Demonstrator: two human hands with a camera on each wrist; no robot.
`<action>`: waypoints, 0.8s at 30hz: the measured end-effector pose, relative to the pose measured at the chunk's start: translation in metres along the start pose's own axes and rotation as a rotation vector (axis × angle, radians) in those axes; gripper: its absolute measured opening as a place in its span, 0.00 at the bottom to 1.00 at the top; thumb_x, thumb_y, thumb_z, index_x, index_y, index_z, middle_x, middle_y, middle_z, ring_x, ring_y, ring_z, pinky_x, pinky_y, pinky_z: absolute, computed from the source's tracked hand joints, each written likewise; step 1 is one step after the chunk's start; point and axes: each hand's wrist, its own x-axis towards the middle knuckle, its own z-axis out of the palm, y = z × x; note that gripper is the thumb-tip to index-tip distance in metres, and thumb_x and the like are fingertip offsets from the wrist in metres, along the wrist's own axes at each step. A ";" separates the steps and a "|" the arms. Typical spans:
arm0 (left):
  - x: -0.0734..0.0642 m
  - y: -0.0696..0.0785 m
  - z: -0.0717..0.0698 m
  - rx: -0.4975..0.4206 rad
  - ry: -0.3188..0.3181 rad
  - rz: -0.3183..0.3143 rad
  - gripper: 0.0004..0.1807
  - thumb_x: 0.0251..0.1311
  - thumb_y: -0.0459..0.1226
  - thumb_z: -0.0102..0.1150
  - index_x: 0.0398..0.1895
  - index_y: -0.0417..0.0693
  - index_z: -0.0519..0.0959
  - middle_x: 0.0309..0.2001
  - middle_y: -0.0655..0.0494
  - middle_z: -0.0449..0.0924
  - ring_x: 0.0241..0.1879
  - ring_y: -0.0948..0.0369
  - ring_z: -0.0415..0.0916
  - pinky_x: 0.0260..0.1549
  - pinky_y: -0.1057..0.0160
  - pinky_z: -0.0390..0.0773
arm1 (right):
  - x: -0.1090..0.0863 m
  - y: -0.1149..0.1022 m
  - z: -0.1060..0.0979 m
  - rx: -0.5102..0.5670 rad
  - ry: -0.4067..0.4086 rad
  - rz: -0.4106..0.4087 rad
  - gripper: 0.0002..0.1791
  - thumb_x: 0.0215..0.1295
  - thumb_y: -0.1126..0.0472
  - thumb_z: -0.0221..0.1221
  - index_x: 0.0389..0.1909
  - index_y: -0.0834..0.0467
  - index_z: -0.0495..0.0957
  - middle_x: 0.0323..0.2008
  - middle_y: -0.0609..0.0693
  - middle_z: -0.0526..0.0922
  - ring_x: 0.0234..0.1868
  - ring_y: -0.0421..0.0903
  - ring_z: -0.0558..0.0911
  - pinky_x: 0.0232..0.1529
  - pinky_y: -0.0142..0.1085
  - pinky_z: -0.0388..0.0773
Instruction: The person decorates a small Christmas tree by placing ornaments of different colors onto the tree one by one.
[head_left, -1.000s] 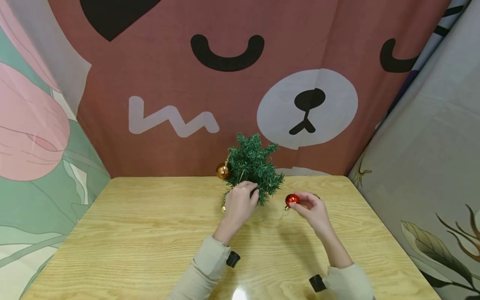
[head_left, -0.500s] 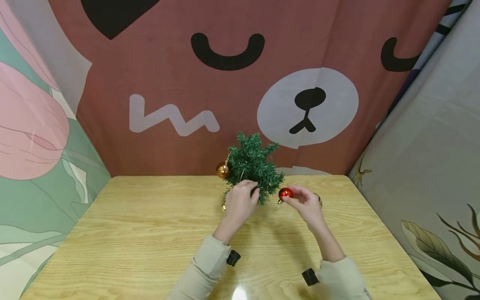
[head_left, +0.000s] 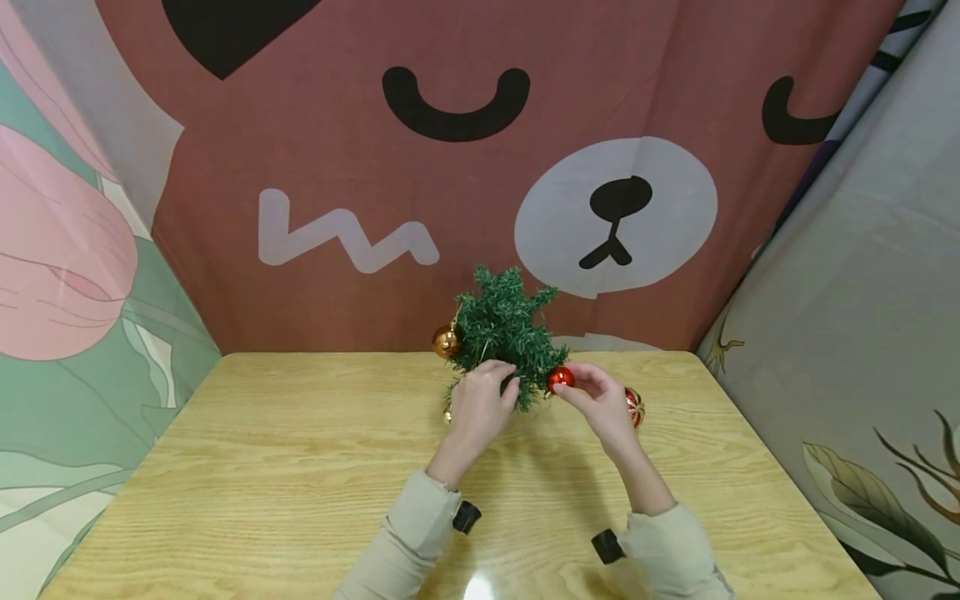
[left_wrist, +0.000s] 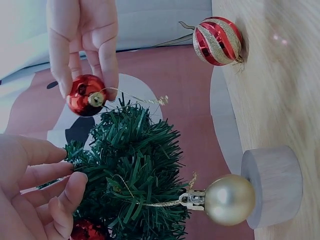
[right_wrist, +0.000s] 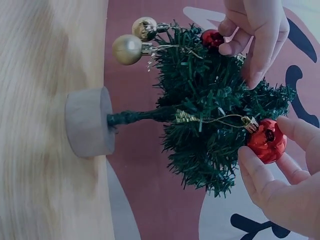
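Observation:
A small green Christmas tree (head_left: 504,321) stands at the back of the table on a round grey base (right_wrist: 90,122). My left hand (head_left: 480,408) holds the tree by its near branches, the fingers bent around the greenery. My right hand (head_left: 603,408) pinches a shiny red bauble (right_wrist: 268,141) between thumb and fingers at the tree's right side; its gold string loop (right_wrist: 220,120) hangs loose in front of the branches. Another red bauble (right_wrist: 212,39) sits in the branches right by the left fingertips. A matte gold bauble (left_wrist: 230,200) hangs low on the tree.
A red-and-gold striped bauble (head_left: 634,407) lies on the table (head_left: 262,467) behind the right hand. A copper-gold bauble (head_left: 446,342) hangs on the tree's left side. A printed curtain (head_left: 337,317) borders the table's back edge.
My right hand has carried the red bauble left and away from me to the tree's edge, uncovering the striped bauble. The left hand has stayed in place.

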 end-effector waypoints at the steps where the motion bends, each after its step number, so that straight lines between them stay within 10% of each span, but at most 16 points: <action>1: 0.000 0.000 0.000 -0.001 0.000 0.000 0.09 0.52 0.34 0.60 0.37 0.41 0.83 0.37 0.49 0.80 0.07 0.70 0.58 0.05 0.76 0.53 | 0.000 -0.001 0.000 0.007 -0.002 -0.001 0.20 0.53 0.71 0.61 0.48 0.72 0.71 0.42 0.60 0.75 0.38 0.38 0.76 0.39 0.28 0.75; 24: 0.001 0.001 -0.001 -0.056 0.005 -0.032 0.09 0.56 0.38 0.58 0.37 0.43 0.82 0.36 0.50 0.81 0.21 0.61 0.76 0.11 0.71 0.68 | 0.012 -0.020 0.011 0.148 -0.016 -0.101 0.19 0.56 0.71 0.59 0.47 0.74 0.70 0.36 0.46 0.77 0.37 0.41 0.77 0.38 0.30 0.76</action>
